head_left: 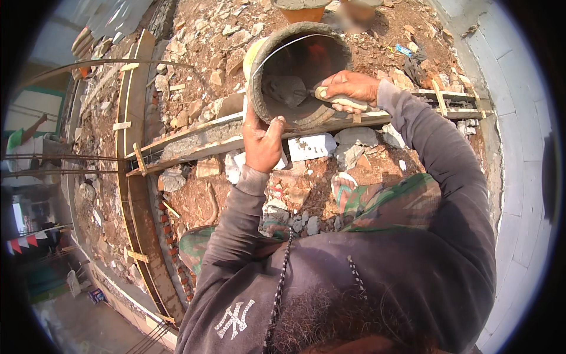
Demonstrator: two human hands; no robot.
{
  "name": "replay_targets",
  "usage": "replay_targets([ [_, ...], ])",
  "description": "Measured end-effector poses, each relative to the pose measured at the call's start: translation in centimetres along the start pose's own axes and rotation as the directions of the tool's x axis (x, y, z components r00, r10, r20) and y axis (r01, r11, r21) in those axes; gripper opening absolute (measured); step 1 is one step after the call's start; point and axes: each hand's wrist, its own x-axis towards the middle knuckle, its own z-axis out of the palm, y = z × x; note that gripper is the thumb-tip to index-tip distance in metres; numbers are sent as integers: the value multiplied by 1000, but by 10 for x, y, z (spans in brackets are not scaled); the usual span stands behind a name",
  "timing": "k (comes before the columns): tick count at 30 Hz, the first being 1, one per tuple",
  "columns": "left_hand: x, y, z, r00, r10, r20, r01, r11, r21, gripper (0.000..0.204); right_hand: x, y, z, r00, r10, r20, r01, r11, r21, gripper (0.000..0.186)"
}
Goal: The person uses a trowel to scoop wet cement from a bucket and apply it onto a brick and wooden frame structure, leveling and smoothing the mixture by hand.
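A bucket (254,88) crusted with grey mortar, yellow on its outside, is tilted with its mouth toward me over the wooden formwork. My left hand (263,141) grips its lower rim, thumb in front and fingers hidden behind. Inside the bucket lies the grey blade of a trowel (285,89), close to the lower wall. My right hand (352,91) is closed around the trowel's pale handle at the right side of the mouth. A thin wire bail crosses the upper left of the opening. How much mortar is inside cannot be made out.
Narrow board formwork (203,152) with grey concrete between its boards runs across before me, joining a longer form (131,109) at left. Stones and rubble (194,112) cover the reddish soil. A block wall (519,135) stands right. Another bucket (302,15) is beyond; a person (29,138) is far left.
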Motion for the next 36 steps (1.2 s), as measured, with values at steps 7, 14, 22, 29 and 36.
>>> replay_targets([
  [7,10,-29,28,998,-46,-43,42,997,-70,56,6,34,-12,983,98,154,-138,951,278,39],
  [14,26,-40,-14,891,-360,-278,282,917,-283,34,-66,49,-74,998,-33,-59,47,965,259,31],
  [22,32,-46,-89,798,-362,-482,265,929,-259,22,-132,173,-171,812,-387,-437,-40,710,-703,53],
  [29,18,-35,-93,876,-221,-428,187,975,-121,38,-130,248,-152,700,-456,-550,-496,243,-834,36],
  [36,30,-11,-43,959,-122,-256,102,991,-91,43,-129,46,-37,643,-725,-248,135,426,-895,55],
])
